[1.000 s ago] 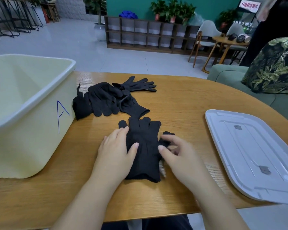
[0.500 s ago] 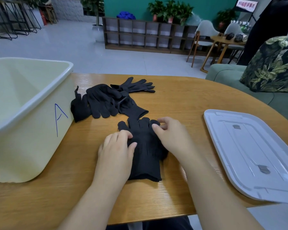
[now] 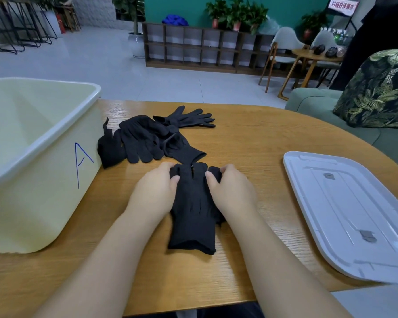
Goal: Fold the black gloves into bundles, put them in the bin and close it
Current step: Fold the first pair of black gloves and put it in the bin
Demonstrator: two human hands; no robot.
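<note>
Wooden worktop (image 3: 251, 143) fills the view, rounded at its far edge, with a tiled floor, a shelf unit and potted plants beyond it. On it, straight ahead of the person, lies the flattened pair of black gloves (image 3: 194, 214), its long axis running away from the body: cuff nearest the person, glove fingertips at the far end.

Both hands sit at that far end. The left hand (image 3: 154, 193) grips the left edge and the right hand (image 3: 231, 191) grips the right edge, fingers curled round the glove tips and thumbs on top of the fabric. How much cloth each hand has gathered underneath is hard to tell, since the knuckles hide it.

The coming move likely turns on this layout: with the tips held and the cuff free and close to the body, the natural fold or roll runs along the long axis, from the tips towards the cuff. Neither hand is nearer; they are level with each other.

A loose heap of gloves (image 3: 147, 141) waits just beyond. The cream bin (image 3: 44, 143) marked "A" stands open at the left, nearer the left hand, and its white lid (image 3: 345, 214) lies flat at the right.
</note>
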